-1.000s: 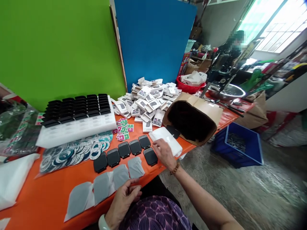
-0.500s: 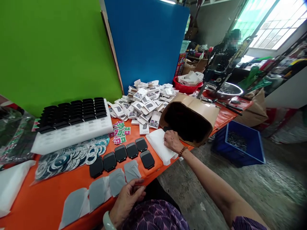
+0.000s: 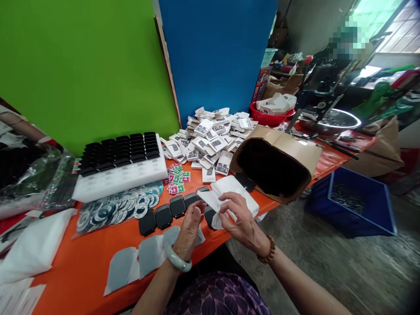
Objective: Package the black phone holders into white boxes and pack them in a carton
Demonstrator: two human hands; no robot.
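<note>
My right hand (image 3: 241, 221) pinches a thin white translucent sleeve (image 3: 213, 201) between thumb and fingers, lifted over the table. Beside its left edge, my left hand (image 3: 190, 225) is raised with fingers extended, and I see nothing held in it. Behind the right hand lies a stack of white sleeves (image 3: 251, 202). Several black rounded-square plates (image 3: 177, 206) stand in a row under and left of my hands, partly hidden by them. Nearer the front edge, several similar plates lie inside translucent sleeves (image 3: 123, 267), looking grey.
An open cardboard box (image 3: 295, 146) lies on its side at the right. Behind are piled small white boxes (image 3: 210, 142), a white foam tray (image 3: 121, 181) of black parts, bagged rings (image 3: 114, 212) and coloured cards (image 3: 177, 178). A blue bin (image 3: 370, 214) is on the floor; a person sits beyond.
My right hand has come left from the sleeve stack with one sleeve pinched in it. My left hand has risen from the front edge towards it. The view has shifted left.
</note>
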